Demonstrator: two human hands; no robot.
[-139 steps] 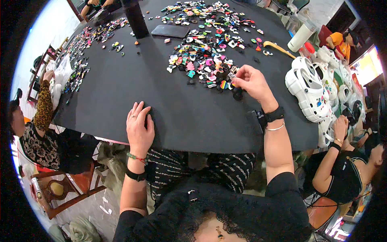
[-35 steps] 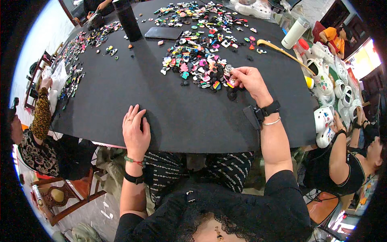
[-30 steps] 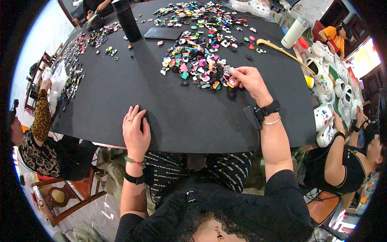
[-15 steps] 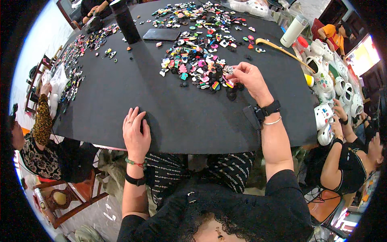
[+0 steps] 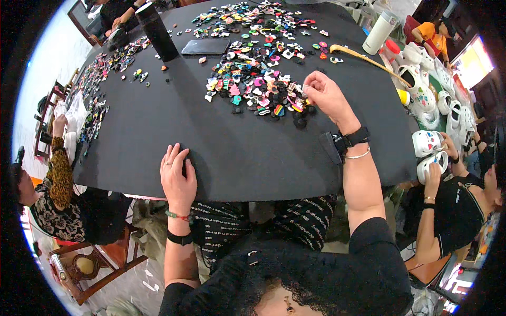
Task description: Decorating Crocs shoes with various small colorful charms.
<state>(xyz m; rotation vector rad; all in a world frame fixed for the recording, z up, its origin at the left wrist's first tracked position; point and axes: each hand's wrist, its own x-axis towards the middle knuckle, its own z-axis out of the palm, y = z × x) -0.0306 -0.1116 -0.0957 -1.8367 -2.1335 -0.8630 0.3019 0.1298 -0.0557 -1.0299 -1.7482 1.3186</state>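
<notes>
My right hand (image 5: 328, 97) hovers at the right edge of a pile of small colourful shoe charms (image 5: 253, 79). Its thumb and forefinger are pinched, and a small pale charm (image 5: 305, 91) shows partly at the fingertips; most of it is hidden. My left hand (image 5: 178, 171) lies flat near the front edge of the black table (image 5: 237, 152), fingers out, holding nothing. A rainbow heart charm (image 5: 279, 110) lies in the pile just below my right fingertips.
A black phone (image 5: 205, 47) and a tall black tumbler (image 5: 157, 31) stand beyond the pile. At right are a wooden stick (image 5: 363, 58), a white bottle (image 5: 379, 34) and white clogs (image 5: 427, 142) handled by another person. More charms (image 5: 118, 58) lie at left, near a second person.
My right hand has lifted slightly and drawn back, and the pale charm, plainly visible before, is now mostly hidden. My left hand stays in place. At right, the other person has shifted the clogs.
</notes>
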